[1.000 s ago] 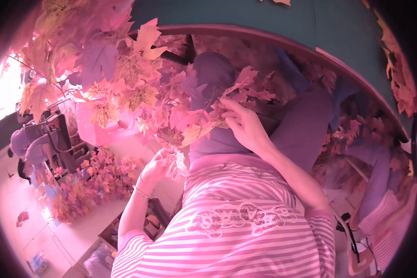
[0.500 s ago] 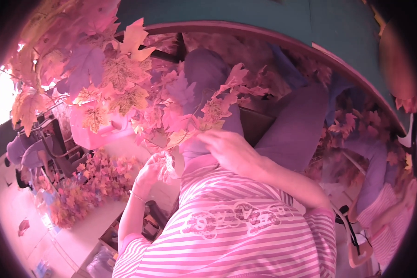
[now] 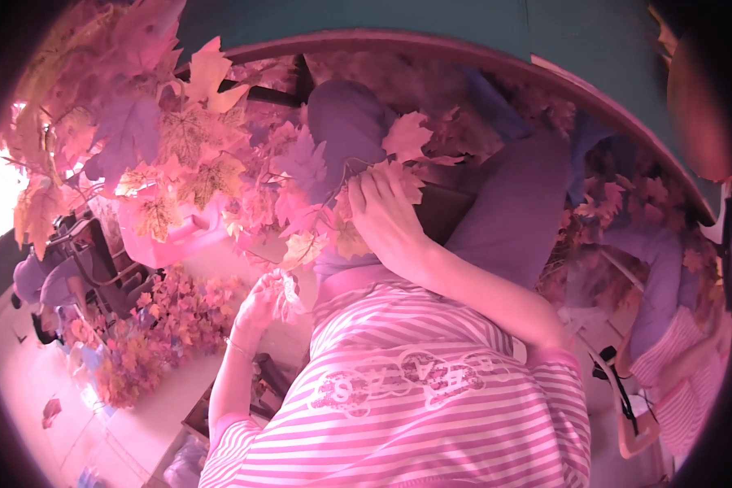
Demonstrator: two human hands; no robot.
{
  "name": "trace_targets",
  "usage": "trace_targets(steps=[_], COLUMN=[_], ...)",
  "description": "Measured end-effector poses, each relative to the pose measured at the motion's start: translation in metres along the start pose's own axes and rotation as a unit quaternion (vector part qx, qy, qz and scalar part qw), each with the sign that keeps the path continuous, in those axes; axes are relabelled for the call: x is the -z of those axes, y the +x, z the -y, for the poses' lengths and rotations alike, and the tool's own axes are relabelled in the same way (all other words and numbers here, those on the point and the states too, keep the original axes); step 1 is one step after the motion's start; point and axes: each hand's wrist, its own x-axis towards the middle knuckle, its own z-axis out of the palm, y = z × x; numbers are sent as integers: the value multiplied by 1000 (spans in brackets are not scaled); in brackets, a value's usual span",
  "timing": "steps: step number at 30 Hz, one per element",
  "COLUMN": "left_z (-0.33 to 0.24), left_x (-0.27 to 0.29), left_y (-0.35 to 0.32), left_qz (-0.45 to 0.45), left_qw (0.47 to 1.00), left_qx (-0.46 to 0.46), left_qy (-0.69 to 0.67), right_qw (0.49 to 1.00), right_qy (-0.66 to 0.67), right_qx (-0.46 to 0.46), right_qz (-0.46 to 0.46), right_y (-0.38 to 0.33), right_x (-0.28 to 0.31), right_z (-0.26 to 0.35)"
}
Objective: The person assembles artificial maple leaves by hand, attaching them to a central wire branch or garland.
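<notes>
While the left hand (image 3: 258,305) curls around a pale, crumpled, lacy bundle (image 3: 288,298), the right hand (image 3: 386,218) lies apart from it and farther forward, fingers bent over the leaves of a pink-and-orange artificial maple-leaf garland (image 3: 305,247); whether they pinch it I cannot tell. The garland's long axis runs from the upper left across the lap to the right hand, the nearer one, with the left hand just below its yellowish lower leaves. Beneath are purple trousers (image 3: 508,203); ahead, a curved-edged green tabletop (image 3: 366,15). Leftward, a pink-and-orange leaf heap (image 3: 171,333) covers pale floor tiles (image 3: 24,366), near a glossy pink plastic tub (image 3: 159,246)
</notes>
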Motion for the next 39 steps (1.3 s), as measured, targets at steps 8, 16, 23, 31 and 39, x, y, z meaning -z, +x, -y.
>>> trace_targets(steps=[8, 16, 23, 31, 39], left_z=[-3, -4, -6, -11, -37], left_x=[-4, -7, -21, -41, -106], left_y=[-1, -10, -16, -12, 4], left_qz=[-21, -75, -97, -24, 37], left_qw=[999, 997, 995, 993, 972], left_qx=[12, 6, 2, -28, -69], left_qy=[-21, 34, 28, 114, 220], right_qw=[980, 973, 962, 973, 865], right_qy=[195, 229, 269, 196, 493], right_qx=[-26, -14, -20, -16, 79], right_qz=[-44, -40, -38, -122, 56], right_y=[-5, 4, 5, -1, -5], right_x=[-21, -24, -20, 4, 58], right_z=[-10, -30, -32, -15, -1])
